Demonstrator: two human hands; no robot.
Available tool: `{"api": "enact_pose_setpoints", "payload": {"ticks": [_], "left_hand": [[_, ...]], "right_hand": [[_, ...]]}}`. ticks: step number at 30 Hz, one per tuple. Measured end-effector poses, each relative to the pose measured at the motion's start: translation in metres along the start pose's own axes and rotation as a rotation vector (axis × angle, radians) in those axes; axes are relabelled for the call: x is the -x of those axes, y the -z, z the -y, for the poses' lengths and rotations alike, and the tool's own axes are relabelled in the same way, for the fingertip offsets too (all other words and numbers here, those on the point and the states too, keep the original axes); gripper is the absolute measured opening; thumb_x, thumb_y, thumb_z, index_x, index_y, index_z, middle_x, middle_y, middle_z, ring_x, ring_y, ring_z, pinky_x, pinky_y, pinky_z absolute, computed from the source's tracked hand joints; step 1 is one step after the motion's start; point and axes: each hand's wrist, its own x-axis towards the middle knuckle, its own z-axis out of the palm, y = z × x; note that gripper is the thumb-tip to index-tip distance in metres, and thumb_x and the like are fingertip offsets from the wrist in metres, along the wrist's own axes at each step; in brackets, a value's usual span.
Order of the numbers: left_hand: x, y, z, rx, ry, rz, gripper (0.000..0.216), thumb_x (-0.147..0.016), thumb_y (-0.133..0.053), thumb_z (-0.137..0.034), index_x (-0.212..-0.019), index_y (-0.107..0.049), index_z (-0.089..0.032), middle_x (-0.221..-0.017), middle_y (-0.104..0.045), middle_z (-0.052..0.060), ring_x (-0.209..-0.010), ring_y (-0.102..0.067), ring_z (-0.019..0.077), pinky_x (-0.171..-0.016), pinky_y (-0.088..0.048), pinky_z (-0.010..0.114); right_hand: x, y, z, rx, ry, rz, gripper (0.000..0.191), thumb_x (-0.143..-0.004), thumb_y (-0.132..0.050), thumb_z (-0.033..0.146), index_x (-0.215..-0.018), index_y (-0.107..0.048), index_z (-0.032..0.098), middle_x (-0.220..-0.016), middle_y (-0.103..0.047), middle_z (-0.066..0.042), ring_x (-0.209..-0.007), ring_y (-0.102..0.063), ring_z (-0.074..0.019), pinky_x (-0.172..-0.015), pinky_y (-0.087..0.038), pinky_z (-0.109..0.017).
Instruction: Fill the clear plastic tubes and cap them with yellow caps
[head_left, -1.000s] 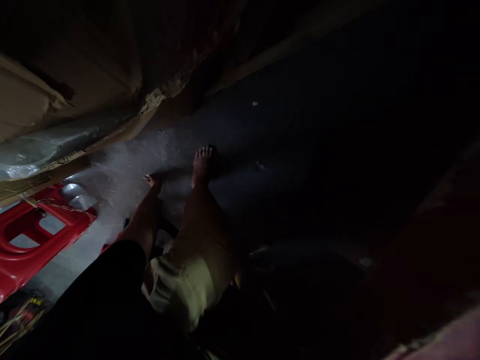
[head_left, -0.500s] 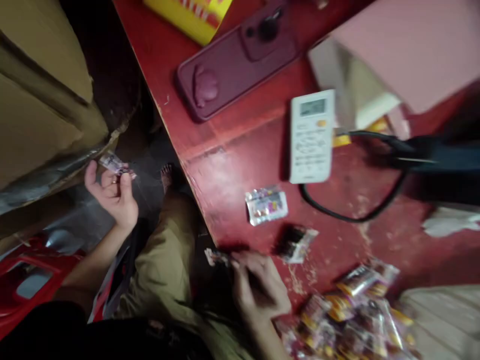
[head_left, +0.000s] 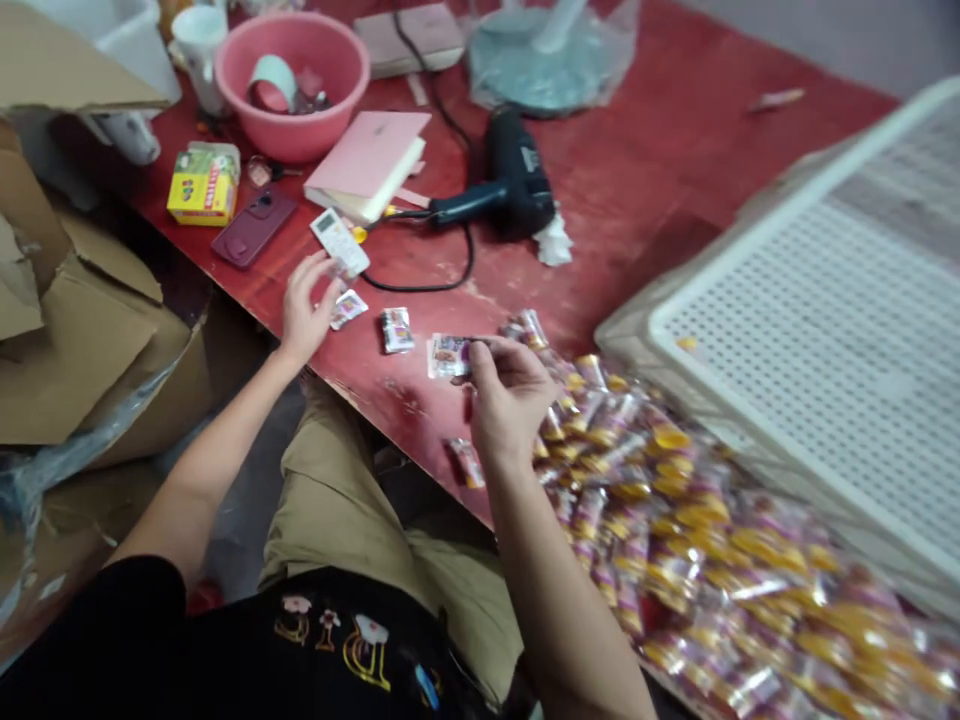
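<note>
My left hand is over the table's near edge, thumb and fingers apart, beside a small shiny printed packet. Its fingertips are close to the lower end of a white remote control. A second small packet lies between my two hands. My right hand pinches a flat printed packet between thumb and fingers, just above the table. Below it, a wrapped piece rests near the edge. A large heap of clear-and-yellow wrapped pieces spreads right of my right hand.
A white perforated crate stands behind the heap. Further back on the red table are a black hair dryer with its cord, a pink notebook, a purple phone, a yellow box and a pink basin. Cardboard boxes stand left.
My left hand has come from beside the table to its edge near the remote, its fingers now apart. My right hand has lifted a packet over the table. The view has widened.
</note>
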Motion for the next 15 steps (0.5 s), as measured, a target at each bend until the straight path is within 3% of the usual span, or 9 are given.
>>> {"api": "enact_pose_setpoints", "payload": {"ticks": [2, 4, 5, 7, 10, 12, 15], "left_hand": [[0.044, -0.022, -0.046, 0.169, 0.007, 0.020, 0.052, -0.086, -0.072, -0.045, -0.132, -0.061, -0.024, -0.146, -0.056, 0.012, -0.144, -0.046, 0.0279, -0.122, -0.032, 0.045], [0.090, -0.055, -0.091, 0.414, 0.084, 0.210, 0.066, -0.084, -0.073, -0.050, -0.143, -0.050, -0.029, -0.147, -0.055, 0.010, -0.142, -0.049, 0.0272, -0.121, -0.035, 0.043], [0.110, -0.074, -0.111, 0.519, 0.160, 0.293, 0.070, -0.085, -0.071, -0.052, -0.146, -0.046, -0.030, -0.149, -0.054, 0.010, -0.143, -0.048, 0.0276, -0.121, -0.036, 0.043], [0.139, -0.107, -0.143, 0.674, 0.283, 0.271, 0.060, -0.094, -0.053, -0.060, -0.145, -0.046, -0.029, -0.146, -0.057, 0.011, -0.142, -0.049, 0.0271, -0.117, -0.042, 0.043], [0.155, -0.137, -0.174, 0.765, 0.402, 0.240, 0.054, -0.100, -0.034, -0.061, -0.136, -0.054, -0.025, -0.139, -0.063, 0.011, -0.142, -0.050, 0.0275, -0.112, -0.047, 0.045], [0.157, -0.144, -0.189, 0.779, 0.444, 0.289, 0.048, -0.101, -0.036, -0.058, -0.125, -0.060, -0.024, -0.134, -0.066, 0.010, -0.140, -0.051, 0.0280, -0.110, -0.049, 0.047], [0.160, -0.149, -0.204, 0.754, 0.517, 0.341, 0.040, -0.101, -0.041, -0.054, -0.109, -0.064, -0.023, -0.125, -0.071, 0.008, -0.136, -0.055, 0.0273, -0.107, -0.052, 0.047]], "right_hand": [[0.007, 0.015, 0.007, -0.052, 0.017, -0.047, 0.030, -0.076, -0.074, 0.048, -0.080, -0.065, 0.020, -0.074, -0.064, 0.001, -0.060, -0.055, -0.0090, -0.056, -0.051, -0.023], [0.022, 0.029, 0.014, -0.105, 0.019, -0.081, 0.027, -0.079, -0.072, 0.047, -0.083, -0.067, 0.021, -0.076, -0.065, 0.000, -0.063, -0.057, -0.0100, -0.059, -0.053, -0.024], [0.031, 0.036, 0.017, -0.137, 0.015, -0.088, 0.026, -0.079, -0.073, 0.047, -0.083, -0.068, 0.021, -0.077, -0.066, 0.000, -0.066, -0.059, -0.0106, -0.062, -0.054, -0.024], [0.050, 0.052, 0.023, -0.208, -0.011, -0.065, 0.026, -0.078, -0.075, 0.046, -0.086, -0.070, 0.021, -0.082, -0.069, -0.001, -0.072, -0.063, -0.0120, -0.069, -0.057, -0.026], [0.070, 0.082, 0.030, -0.315, -0.095, 0.014, 0.033, -0.081, -0.072, 0.053, -0.092, -0.071, 0.022, -0.090, -0.072, -0.002, -0.071, -0.065, -0.0118, -0.068, -0.059, -0.026], [0.076, 0.102, 0.033, -0.347, -0.121, 0.016, 0.035, -0.078, -0.075, 0.054, -0.093, -0.070, 0.023, -0.086, -0.070, -0.001, -0.063, -0.063, -0.0106, -0.061, -0.059, -0.026], [0.080, 0.127, 0.034, -0.330, -0.088, -0.022, 0.031, -0.068, -0.085, 0.045, -0.078, -0.069, 0.021, -0.072, -0.067, 0.002, -0.058, -0.060, -0.0102, -0.058, -0.058, -0.025]]}}
